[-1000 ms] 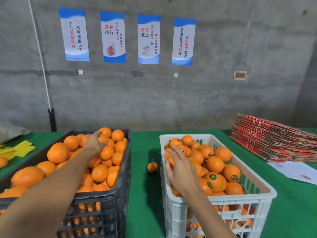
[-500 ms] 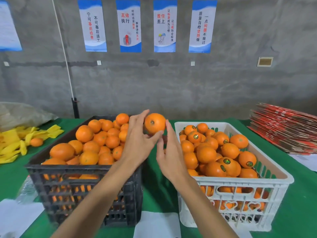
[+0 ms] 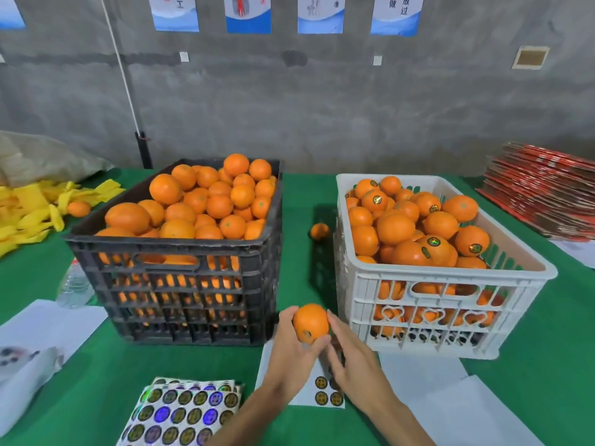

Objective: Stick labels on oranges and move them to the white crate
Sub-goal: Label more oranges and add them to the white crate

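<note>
A person's left hand (image 3: 291,352) grasps a single orange (image 3: 310,322) low in the frame, fingers and thumb curled around it, in front of the gap between two crates on a green-covered table (image 3: 96,375). The right hand (image 3: 352,358) sits at the orange's 3 o'clock side, its fingers straight and loose, the tips just beside the fruit and gripping nothing; whether they touch the peel cannot be told.

At 10 o'clock from the held orange stands a black crate (image 3: 180,284) heaped with unlabelled oranges (image 3: 206,201). At 2 o'clock stands the white crate (image 3: 444,284), filled with oranges (image 3: 415,226), several of them carrying round dark labels. A loose orange (image 3: 319,231) lies on the cloth between the two crates, at 12 o'clock from the hands.

Beneath the hands, at 6 o'clock, lies a white backing sheet (image 3: 325,395) with a few round labels left on it. At 7 o'clock, a stack of full label sheets (image 3: 183,413) shows rows of shiny round stickers. More white paper (image 3: 457,403) lies at 4 o'clock.

Yellow foam nets (image 3: 29,207) and one more orange (image 3: 79,208) sit at the table's far left; flattened red cartons (image 3: 544,194) are stacked at the far right. Posters (image 3: 248,12) hang on the grey concrete wall behind.
</note>
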Demonstrator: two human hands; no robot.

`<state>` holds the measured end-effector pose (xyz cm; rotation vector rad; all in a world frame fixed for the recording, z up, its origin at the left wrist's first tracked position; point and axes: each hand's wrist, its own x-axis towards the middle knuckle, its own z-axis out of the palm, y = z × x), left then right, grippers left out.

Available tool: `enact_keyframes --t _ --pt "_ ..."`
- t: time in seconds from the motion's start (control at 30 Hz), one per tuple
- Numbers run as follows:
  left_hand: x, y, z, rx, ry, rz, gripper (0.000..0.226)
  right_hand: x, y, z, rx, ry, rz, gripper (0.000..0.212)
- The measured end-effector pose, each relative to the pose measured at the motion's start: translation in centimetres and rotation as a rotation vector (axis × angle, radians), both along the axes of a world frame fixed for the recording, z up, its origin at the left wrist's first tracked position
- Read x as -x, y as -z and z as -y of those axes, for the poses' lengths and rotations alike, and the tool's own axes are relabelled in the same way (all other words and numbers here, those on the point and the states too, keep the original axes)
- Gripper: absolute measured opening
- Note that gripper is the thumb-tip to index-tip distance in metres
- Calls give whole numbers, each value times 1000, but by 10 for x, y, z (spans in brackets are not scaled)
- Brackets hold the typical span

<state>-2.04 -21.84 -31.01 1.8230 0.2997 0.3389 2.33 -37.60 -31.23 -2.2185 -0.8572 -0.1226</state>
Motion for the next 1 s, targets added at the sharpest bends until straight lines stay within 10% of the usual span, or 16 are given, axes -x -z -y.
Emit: enact_keyframes --t 0.17,0.7,1.0 --pt "-1 29 1 -3 -93 -31 70 -3 20 25 356 -66 -2 56" --pt "-2 36 0 -108 -167 -52 73 0 17 -1 283 22 268 13" --pt "4 34 -3 -71 -166 -5 71 4 19 1 214 0 183 34"
